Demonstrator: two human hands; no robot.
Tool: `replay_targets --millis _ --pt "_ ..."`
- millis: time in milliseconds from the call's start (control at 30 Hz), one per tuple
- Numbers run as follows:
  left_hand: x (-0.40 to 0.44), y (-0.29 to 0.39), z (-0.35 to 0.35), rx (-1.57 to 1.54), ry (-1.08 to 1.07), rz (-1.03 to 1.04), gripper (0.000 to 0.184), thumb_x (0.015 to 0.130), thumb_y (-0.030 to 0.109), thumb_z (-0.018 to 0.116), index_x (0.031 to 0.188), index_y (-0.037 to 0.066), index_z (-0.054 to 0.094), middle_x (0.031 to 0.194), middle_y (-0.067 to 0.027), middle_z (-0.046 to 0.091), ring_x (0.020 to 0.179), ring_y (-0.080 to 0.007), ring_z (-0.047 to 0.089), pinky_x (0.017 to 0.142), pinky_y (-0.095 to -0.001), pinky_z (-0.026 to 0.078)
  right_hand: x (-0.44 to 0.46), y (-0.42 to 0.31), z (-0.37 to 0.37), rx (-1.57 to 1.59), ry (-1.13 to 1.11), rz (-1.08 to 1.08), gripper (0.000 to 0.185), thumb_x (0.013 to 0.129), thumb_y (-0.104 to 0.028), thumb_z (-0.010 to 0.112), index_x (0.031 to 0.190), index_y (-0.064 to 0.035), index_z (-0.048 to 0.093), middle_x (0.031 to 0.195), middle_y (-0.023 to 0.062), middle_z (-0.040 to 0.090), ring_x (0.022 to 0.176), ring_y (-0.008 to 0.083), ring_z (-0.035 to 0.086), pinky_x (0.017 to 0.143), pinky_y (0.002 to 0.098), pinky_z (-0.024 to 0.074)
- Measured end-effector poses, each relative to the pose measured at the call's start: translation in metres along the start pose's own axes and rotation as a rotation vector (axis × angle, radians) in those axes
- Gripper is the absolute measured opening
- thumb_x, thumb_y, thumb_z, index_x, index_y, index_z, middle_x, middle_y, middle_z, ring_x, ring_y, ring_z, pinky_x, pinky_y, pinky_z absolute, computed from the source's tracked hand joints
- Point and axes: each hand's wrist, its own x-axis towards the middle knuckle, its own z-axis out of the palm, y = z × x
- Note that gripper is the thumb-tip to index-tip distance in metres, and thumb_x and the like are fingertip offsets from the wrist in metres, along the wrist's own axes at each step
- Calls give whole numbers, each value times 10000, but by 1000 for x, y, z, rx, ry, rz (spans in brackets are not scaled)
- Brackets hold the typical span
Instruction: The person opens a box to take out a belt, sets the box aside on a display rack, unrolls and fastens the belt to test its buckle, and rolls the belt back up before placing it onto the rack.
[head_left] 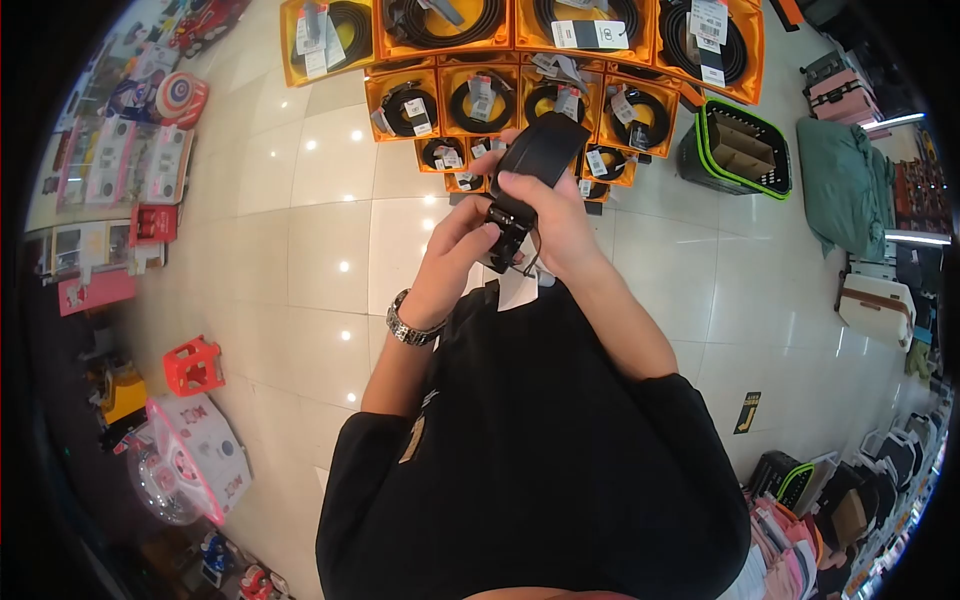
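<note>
A black belt (541, 152), partly coiled, is held up in front of my chest. My right hand (552, 215) grips the strap, its thumb pressed along the leather. On the buckle (508, 228) at the lower end, the fingers of my left hand (455, 255) are closed, and a metal watch sits on that wrist. A white tag (518, 288) hangs below the buckle on a dark cord. Just beyond my hands, coiled black belts with tags lie in orange boxes (478, 100) on a tiered display.
A black basket with a green rim (740, 150) stands right of the display, holding cardboard. Farther right are a green covered bundle (845, 185) and a white suitcase (875, 310). A red stool (194, 366) and boxed toys (200, 455) are on the left. Tiled floor (330, 240) lies between.
</note>
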Motion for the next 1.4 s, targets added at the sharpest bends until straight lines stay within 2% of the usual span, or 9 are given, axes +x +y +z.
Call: replay_targets --millis 233,367,533,633,733,767,933,1233,1400 --pt "5 -3 -1 -60 -82 36 173 914 138 539 1007 -9 541 897 -48 601 764 -104 594 697 -249 494 -1 1 -12 0 -94 -6 381 858 -48 534 1215 -30 401 1020 102 591 959 179 567 832 315 475" --pt "13 -18 0 -7 41 81 287 903 133 563 1143 -5 487 915 -39 604 775 -87 573 704 -240 472 4 9 -18 -173 -122 -138 367 870 -49 572 1198 -26 411 989 49 579 940 131 550 838 295 455" --pt "11 -21 -8 -23 74 90 411 869 113 585 1239 21 430 908 -40 607 793 -77 555 678 -223 451 2 9 -18 -101 -203 -106 442 795 -9 552 1217 -19 423 1262 161 548 1157 210 529 991 353 391" --pt "9 -17 -15 -137 -15 76 387 863 104 580 1218 29 445 882 -43 608 770 -80 558 641 -232 464 7 5 -28 199 -308 -87 614 800 -145 558 1358 -10 343 1261 206 545 1113 257 545 986 369 400" --pt "4 -15 -16 -157 -70 117 354 858 98 580 1184 28 462 901 -56 612 746 -85 564 620 -236 476 14 11 -37 387 -560 -138 624 780 -210 593 1346 -44 388 1001 179 624 1030 305 572 957 407 422" --pt "1 -14 -15 -160 -116 122 346 855 92 580 1175 27 466 923 -61 612 759 -84 563 625 -234 479 12 11 -40 441 -568 -107 466 763 -193 598 1200 -75 483 872 119 601 980 308 578 961 427 406" --pt "-10 -3 -5 -95 -118 217 462 820 138 516 1245 -22 428 998 -98 595 899 -111 548 801 -239 417 10 -5 -29 715 -464 -47 173 721 -139 562 856 -140 453 650 -18 421 645 138 430 756 309 373" --pt "-36 29 14 -56 -148 248 776 698 124 536 1404 -51 268 1085 -164 582 1020 -200 546 944 -306 374 14 -7 -28 1137 -357 100 126 716 -127 541 819 -129 469 618 -49 418 609 106 428 739 287 370" --pt "-37 20 12 -433 -322 276 878 686 180 610 1419 -73 198 1152 -239 572 1085 -271 554 978 -350 361 10 -8 -25 1063 -479 28 149 717 -127 528 858 -131 479 631 -58 432 615 93 437 751 282 362"
